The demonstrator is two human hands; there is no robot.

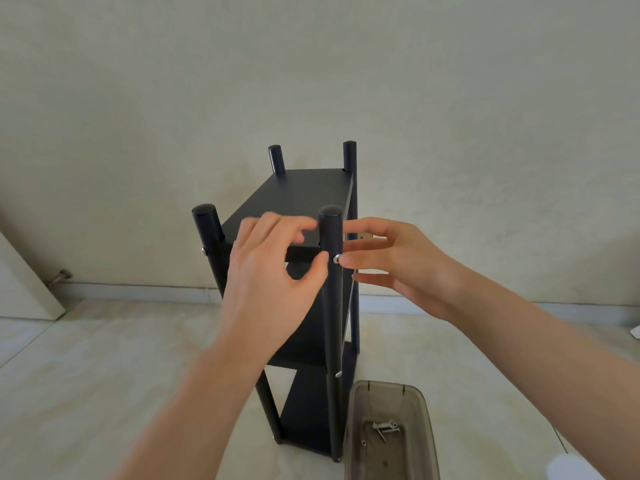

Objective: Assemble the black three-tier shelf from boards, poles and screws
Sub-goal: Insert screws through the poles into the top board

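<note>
Shelf (304, 199) standing on floor, right hand (391, 268) pinching screw (336, 259) at near pole (331, 306), left hand (273, 271) beside pole, fingers loosely apart, tray (426, 427) right of shelf

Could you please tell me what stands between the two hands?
In the head view, the shelf's near-right pole with its silver screw stands between the left hand and right hand.

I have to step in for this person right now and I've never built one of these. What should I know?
Right hand: fingertips pinch a silver screw at the near right pole, top board level.
Left hand: steadies that pole, thumb against it.
Shelf: upright on the floor, three boards and four poles in place, screws visible at other joints.
Left: tighten this screw; spare screws lie in the grey tray.
</note>
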